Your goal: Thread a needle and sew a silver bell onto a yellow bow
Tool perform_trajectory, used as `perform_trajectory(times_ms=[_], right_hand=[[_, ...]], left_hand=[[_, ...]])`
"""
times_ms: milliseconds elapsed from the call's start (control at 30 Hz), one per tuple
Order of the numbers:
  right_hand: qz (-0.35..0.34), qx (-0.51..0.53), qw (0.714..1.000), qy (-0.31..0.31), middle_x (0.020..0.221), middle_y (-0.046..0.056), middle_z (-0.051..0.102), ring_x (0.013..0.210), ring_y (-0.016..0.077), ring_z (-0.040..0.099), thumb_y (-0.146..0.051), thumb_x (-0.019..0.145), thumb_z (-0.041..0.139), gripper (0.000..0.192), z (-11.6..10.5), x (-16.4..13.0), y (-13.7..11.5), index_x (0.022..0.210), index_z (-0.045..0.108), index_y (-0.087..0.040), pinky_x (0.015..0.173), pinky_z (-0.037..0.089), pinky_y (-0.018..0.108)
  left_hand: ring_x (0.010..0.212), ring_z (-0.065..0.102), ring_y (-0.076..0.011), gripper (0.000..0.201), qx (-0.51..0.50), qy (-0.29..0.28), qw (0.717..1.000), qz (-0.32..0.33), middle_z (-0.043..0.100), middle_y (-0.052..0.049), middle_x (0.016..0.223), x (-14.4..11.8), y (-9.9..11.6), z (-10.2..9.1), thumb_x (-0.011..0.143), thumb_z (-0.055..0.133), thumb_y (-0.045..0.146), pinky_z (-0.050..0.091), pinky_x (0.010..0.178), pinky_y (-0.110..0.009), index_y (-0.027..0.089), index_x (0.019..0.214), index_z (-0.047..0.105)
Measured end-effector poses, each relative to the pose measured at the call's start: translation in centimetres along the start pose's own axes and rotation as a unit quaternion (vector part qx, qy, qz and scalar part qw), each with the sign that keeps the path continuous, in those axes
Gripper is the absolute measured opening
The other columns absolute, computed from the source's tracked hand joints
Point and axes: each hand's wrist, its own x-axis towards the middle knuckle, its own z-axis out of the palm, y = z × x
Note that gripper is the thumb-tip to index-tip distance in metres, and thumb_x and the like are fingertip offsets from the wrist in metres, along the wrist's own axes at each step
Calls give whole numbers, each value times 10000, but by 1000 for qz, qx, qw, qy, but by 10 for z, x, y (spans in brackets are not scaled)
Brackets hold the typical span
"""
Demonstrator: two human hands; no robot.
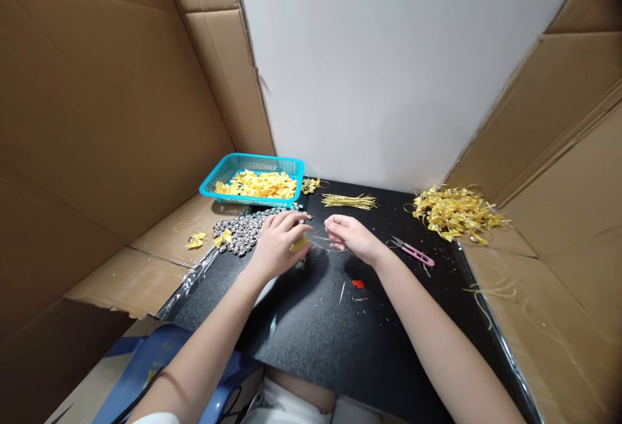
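Note:
My left hand (279,242) is closed on a small yellow bow (298,243), just right of a heap of silver beads (243,231) on the black mat (315,333). My right hand (350,237) is a little to the right, its fingers pinching a thin gold thread (324,246) that runs between the two hands. Both hands hover low over the mat's far middle.
A teal basket (253,177) of yellow bows stands at the back left. Gold thread pieces (350,201) lie at the back, a heap of finished bows (454,212) at the right. Pink snips (415,252) and a red bit (357,284) lie near my right hand. Cardboard walls (97,119) enclose both sides.

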Motion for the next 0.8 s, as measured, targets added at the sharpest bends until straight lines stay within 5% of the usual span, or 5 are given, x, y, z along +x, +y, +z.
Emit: perform_trajectory(times_ms=[267,800], right_hand=[[24,-79,996,-11,550,-103,255,492,66,219,-581,754,660,500,-32,-24,-35,604,350,-218,542,318,242],[-59,-66,985,147,553,-75,269,476,75,246,-551,753,725,517,-103,-80,-75,576,378,-210,513,338,248]], left_hand=[[968,610,-219,152,-29,-12,999,19,635,-96,1112,0,-17,8,915,546,236,475,824,-353,198,820,660],[1010,620,-210,135,-99,-36,993,48,585,-104,1125,-9,-35,-2,893,532,152,519,832,-340,178,775,592]])
